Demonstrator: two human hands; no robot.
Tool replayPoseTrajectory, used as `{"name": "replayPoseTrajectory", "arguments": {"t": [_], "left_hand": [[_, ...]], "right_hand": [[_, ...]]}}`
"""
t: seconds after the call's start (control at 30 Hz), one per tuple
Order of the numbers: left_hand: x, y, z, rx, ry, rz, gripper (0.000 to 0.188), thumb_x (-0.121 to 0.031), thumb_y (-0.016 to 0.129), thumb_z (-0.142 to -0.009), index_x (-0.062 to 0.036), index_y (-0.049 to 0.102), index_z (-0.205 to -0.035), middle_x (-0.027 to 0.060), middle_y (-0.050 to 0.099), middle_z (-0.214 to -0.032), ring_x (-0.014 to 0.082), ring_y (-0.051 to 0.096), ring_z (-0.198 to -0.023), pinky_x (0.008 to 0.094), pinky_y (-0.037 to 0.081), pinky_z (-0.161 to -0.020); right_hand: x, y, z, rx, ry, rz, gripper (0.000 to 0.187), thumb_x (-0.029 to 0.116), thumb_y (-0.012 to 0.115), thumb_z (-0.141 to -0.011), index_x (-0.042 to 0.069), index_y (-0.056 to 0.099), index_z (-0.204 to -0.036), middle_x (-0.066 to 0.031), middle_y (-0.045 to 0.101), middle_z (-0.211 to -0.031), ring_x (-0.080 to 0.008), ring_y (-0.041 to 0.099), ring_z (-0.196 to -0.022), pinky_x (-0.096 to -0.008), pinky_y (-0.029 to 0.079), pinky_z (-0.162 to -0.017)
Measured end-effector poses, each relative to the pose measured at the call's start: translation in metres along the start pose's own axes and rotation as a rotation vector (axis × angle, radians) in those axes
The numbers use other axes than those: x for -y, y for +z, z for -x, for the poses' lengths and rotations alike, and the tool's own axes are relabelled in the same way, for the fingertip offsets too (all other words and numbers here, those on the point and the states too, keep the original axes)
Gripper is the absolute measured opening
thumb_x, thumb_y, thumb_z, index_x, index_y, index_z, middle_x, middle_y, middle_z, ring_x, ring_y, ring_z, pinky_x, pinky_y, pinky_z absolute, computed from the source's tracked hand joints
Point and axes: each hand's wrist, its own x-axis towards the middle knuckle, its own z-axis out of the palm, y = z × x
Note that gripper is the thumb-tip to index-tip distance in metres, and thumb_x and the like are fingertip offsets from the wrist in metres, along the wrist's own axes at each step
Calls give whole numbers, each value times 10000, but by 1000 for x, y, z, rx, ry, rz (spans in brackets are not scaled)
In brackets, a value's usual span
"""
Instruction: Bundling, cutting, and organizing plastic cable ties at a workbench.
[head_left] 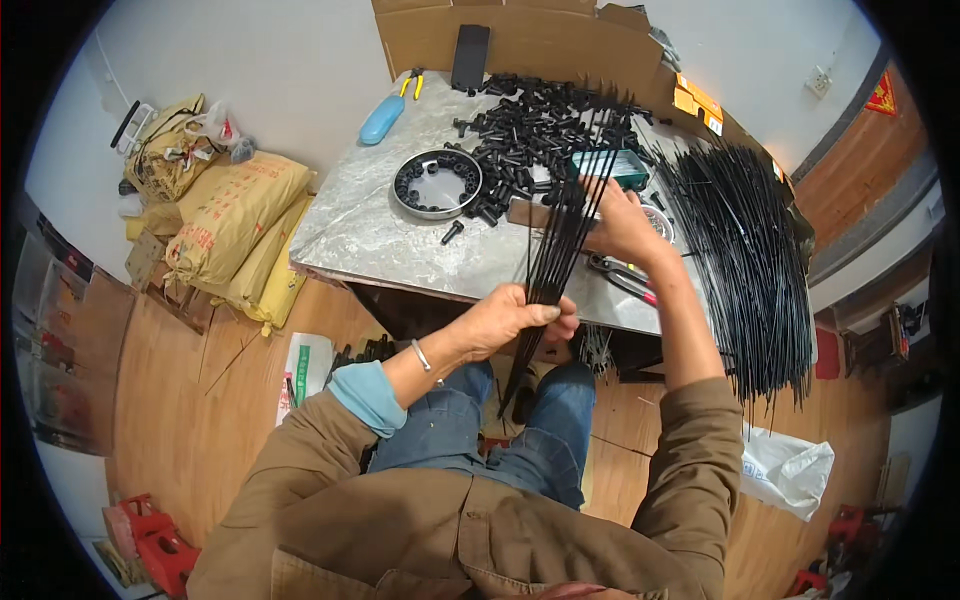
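Note:
A bundle of long thin black rods [545, 285] stands slanted over the table's front edge, fanned apart at its upper ends. My left hand [515, 318] is wrapped round its lower part. Beyond the rods, my right hand [630, 228] has its fingers curled beside a small teal box [622, 168]. The rods partly cover those fingertips, so what they hold does not show. A flat brownish block [530, 213] lies behind the bundle. Pliers [625, 280] with dark and red handles rest below my right hand.
Many black bolt-like parts [530, 130] are heaped on the grey table [350, 220]. A round metal dish [437, 212] holds small black pieces. A thick sheaf of black rods [745, 270] hangs over the right edge. Yellow sacks [235, 220] are stacked at left.

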Motion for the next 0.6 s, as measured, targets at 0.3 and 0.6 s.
{"name": "replayPoseTrajectory", "arguments": {"t": [0.3,0.6], "left_hand": [[26,-2,-10,20,-153,28,237,-89,545,-923,51,589,-1108,143,667,-1002,212,646,-925,320,515,-840],[5,7,19,-567,459,-988,937,-314,839,-628,-43,354,-1383,195,393,-1370,337,416,-1249,432,351,-1026]], "right_hand": [[58,-18,28,83,-26,-1588,335,153,482,-971,-50,488,-1238,-157,634,-1066,-271,644,-960,-393,530,-865],[62,-7,58,124,-194,-1484,220,186,529,-955,-14,557,-1044,-89,624,-864,-270,641,-879,-426,512,-857]]}}
